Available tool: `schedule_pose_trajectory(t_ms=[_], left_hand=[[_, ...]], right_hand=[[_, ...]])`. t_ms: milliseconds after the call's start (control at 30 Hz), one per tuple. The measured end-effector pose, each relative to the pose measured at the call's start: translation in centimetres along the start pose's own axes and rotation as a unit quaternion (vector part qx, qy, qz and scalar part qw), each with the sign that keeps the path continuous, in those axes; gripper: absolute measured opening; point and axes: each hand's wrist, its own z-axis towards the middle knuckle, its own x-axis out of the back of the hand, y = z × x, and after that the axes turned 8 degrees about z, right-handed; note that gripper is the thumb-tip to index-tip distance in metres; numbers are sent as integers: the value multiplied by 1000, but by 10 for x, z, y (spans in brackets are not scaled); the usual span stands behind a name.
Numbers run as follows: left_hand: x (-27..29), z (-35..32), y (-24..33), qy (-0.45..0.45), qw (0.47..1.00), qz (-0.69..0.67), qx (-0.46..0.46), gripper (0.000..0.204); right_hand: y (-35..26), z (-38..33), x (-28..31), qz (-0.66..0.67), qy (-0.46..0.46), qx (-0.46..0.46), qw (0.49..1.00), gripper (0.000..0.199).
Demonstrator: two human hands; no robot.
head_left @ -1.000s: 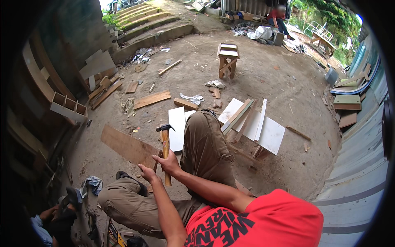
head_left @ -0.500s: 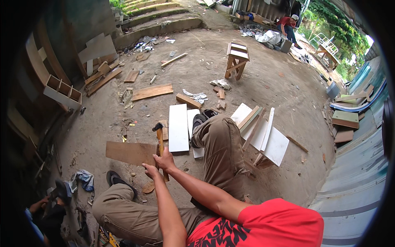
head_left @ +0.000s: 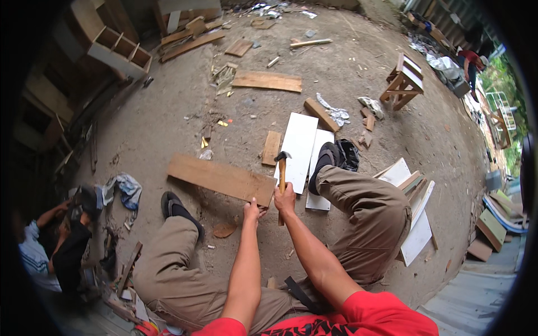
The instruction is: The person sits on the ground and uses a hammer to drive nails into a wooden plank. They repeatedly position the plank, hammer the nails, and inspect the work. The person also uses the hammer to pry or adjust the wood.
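My left hand [head_left: 253, 210] grips a long brown wooden plank [head_left: 218, 178] by its near right corner, thumb on top. The plank is held out to the left, its broad face turned up. To the right of it, my right hand [head_left: 284, 197] is wrapped round the wooden handle of a claw hammer [head_left: 282, 172]. The dark hammer head points up and away from me, and the handle's end shows below my fist. Behind the hammer lies a white board [head_left: 301, 143] on the ground, beside a second white board [head_left: 320, 151].
A small wood block [head_left: 272, 148], a plank [head_left: 268, 81] and a thick offcut [head_left: 321, 115] lie ahead. A wooden stool [head_left: 404, 83] stands far right. White panels [head_left: 416, 238] lean beside my right knee. Another person [head_left: 53, 241] sits at left; a person in red [head_left: 469, 64] is far right.
The view has swung left, so the scene sits further right. My hands have come apart: the hammer now stands clear of the plank's end, and the plank's face has tilted.
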Motion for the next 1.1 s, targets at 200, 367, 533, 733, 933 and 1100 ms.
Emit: schedule_pose_trajectory(t_ms=[200,367,533,733,933,1100], left_hand=[[4,11,-13,27,999,8,46,54],[-17,13,-12,-78,996,-36,39,54],[-11,39,-1,-112,965,200,127,42],[0,27,2,274,838,427,-200,52],[8,38,28,237,721,607,-236,94],[28,74,56,155,674,683,-236,127]], right_hand=[[28,-29,24,-24,77,3,997,34],[47,-37,31,-11,86,-22,996,40],[27,-30,31,17,41,-48,998,42],[15,-34,22,27,32,19,999,35],[2,-30,8,-4,67,129,989,29],[29,-17,-3,32,-21,134,990,29]])
